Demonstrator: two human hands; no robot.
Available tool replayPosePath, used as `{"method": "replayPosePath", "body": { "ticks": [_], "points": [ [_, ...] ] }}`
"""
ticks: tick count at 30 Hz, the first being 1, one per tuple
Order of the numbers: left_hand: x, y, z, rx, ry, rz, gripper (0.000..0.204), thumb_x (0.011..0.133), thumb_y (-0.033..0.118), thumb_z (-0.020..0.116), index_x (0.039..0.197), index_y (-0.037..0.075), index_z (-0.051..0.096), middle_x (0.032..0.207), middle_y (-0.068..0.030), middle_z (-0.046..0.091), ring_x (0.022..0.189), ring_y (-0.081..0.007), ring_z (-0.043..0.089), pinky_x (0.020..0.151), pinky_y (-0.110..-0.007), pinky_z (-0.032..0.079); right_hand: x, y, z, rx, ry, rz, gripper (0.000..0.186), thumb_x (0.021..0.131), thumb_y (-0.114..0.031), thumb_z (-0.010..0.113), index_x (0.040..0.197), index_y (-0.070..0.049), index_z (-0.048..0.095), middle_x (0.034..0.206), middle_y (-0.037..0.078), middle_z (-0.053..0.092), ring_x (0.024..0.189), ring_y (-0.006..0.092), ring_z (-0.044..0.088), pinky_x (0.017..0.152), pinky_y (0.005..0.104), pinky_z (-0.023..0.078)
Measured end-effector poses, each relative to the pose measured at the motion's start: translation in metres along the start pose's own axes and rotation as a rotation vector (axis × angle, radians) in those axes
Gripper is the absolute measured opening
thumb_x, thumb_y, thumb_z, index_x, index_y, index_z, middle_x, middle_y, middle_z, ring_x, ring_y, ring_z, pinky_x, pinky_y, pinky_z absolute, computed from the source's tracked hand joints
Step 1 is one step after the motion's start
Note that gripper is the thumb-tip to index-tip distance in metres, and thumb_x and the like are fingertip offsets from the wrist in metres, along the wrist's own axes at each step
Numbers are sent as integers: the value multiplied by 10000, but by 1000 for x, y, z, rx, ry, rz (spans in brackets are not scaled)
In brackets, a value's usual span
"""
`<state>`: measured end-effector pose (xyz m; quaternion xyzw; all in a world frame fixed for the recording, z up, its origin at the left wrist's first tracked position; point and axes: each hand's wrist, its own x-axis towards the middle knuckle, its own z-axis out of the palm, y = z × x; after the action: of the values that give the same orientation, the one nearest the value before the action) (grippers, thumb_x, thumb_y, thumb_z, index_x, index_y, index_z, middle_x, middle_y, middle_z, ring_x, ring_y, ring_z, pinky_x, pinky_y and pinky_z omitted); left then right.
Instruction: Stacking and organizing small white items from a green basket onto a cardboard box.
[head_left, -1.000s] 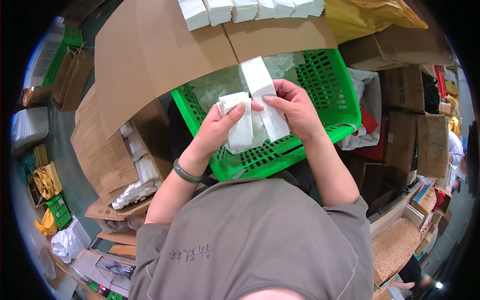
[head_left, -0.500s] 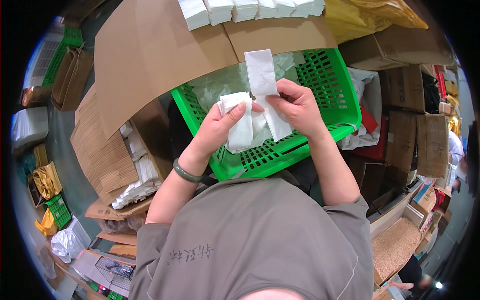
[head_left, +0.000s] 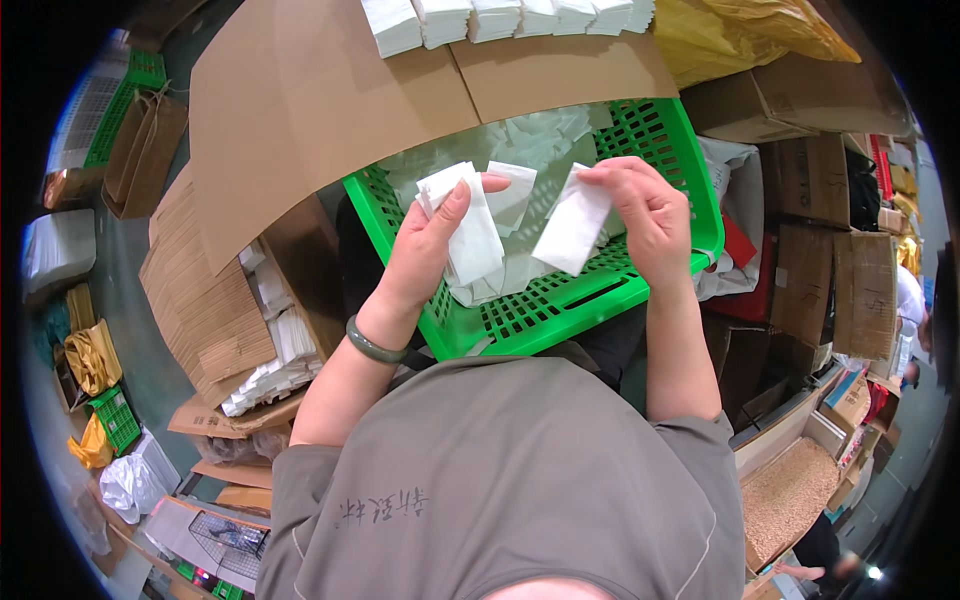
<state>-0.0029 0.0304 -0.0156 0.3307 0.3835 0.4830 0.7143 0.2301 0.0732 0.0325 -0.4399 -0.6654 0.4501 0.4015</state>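
Note:
My left hand [head_left: 425,240] is closed around a small stack of white flat paper pieces [head_left: 470,230], with its index finger poking out past the stack and a loose white piece behind that finger. My right hand [head_left: 645,215] pinches one white paper piece [head_left: 568,230] by its upper end, held apart from the stack and angled down to the lower left. Both hands are over a green plastic basket [head_left: 697,190], which holds many more pale, crumpled-looking white pieces [head_left: 530,130].
A cardboard sheet [head_left: 300,110] lies behind the basket, with neat white paper stacks [head_left: 445,20] above. Flattened cardboard [head_left: 200,280] is at left. A yellow plastic bag [head_left: 730,35], cardboard boxes [head_left: 810,280] and a tray of small tan bits [head_left: 790,490] are at right. Other people [head_left: 908,300] show at the right rim.
My right hand has moved right, and the white piece in it has swung from upright beside the stack to a lower, slanted position. My left hand and stack rose slightly leftward.

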Motion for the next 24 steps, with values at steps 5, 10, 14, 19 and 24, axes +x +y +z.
{"method": "replayPosePath", "body": {
  "ticks": [5,10,14,19,24],
  "points": [
    [0,-3,2,8,37,59,400,982,365,445,1166,48,605,1058,-29,630,862,-84,562,765,-240,459,-6,-21,13,233,-96,290,184,837,16,632,1021,8,639,925,19,616,817,77,565,718,212,454],
    [1,-2,6,32,-4,110,400,985,354,443,1177,40,599,1084,-27,624,924,-95,565,812,-252,457,-3,-4,36,375,-162,308,102,842,-29,658,941,-12,636,906,-2,606,821,70,556,748,219,461],
    [-1,-3,7,-48,-93,65,398,990,338,435,1180,26,595,1083,-37,626,960,-116,575,839,-270,462,4,17,48,61,24,60,60,850,-31,645,899,-12,617,914,-5,603,817,68,551,752,211,448],
    [0,-5,4,-6,-113,57,403,989,338,436,1179,17,588,1074,-48,631,963,-125,584,840,-276,468,5,15,46,243,-65,336,57,850,-17,629,902,-4,608,824,-11,602,757,66,552,696,202,446],
    [4,1,0,-147,126,-92,401,960,392,482,1082,34,615,1000,-68,638,914,-146,613,786,-292,498,2,-9,26,-73,0,164,65,851,17,609,913,-1,601,819,-6,600,749,58,554,667,198,447]
  ]
}}
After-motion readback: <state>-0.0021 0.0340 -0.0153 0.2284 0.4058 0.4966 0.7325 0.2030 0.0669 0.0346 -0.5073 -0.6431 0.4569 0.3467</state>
